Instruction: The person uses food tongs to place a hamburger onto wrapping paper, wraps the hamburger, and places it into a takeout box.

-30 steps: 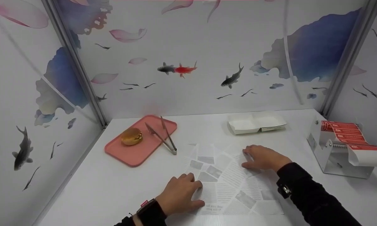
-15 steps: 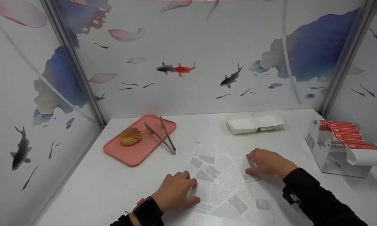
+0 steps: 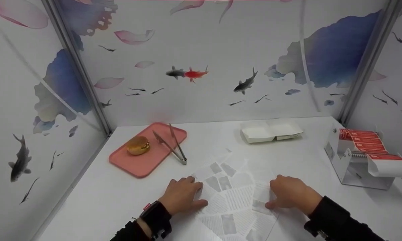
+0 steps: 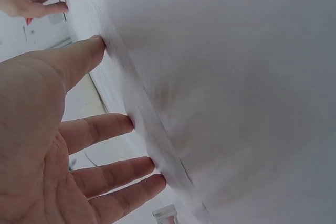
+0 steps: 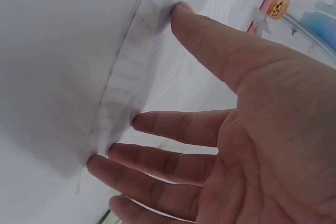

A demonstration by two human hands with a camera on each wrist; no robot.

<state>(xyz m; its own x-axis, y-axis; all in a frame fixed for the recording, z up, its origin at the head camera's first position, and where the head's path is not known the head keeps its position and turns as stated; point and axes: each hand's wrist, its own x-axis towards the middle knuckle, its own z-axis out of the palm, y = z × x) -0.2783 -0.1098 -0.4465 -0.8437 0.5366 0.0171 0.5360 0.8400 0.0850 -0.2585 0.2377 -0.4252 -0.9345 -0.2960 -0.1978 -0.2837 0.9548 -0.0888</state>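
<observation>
A thin sheet of newsprint-patterned paper (image 3: pixel 232 197) lies on the white table between both hands. My left hand (image 3: pixel 180 196) touches its left side, fingers spread; in the left wrist view the fingertips (image 4: pixel 125 123) press on the paper's edge. At the right side, my right hand (image 3: pixel 293 193) rests its fingertips on the paper. The right wrist view shows the right hand's thumb and fingers (image 5: pixel 178 124) apart, extended, touching near the paper's edge. Neither hand appears curled round the sheet.
A burger (image 3: pixel 138 145) sits on a pink tray (image 3: pixel 142 169) at back left, with metal tongs (image 3: pixel 177 152) resting partly on it. An unfolded white paper box (image 3: pixel 271 131) stands at the back. On the right is a label dispenser (image 3: pixel 358 170) with red-and-white labels.
The right hand has moved down, nearer the person. The paper has turned and shifted toward the person. My left hand has slid slightly left and away from the person.
</observation>
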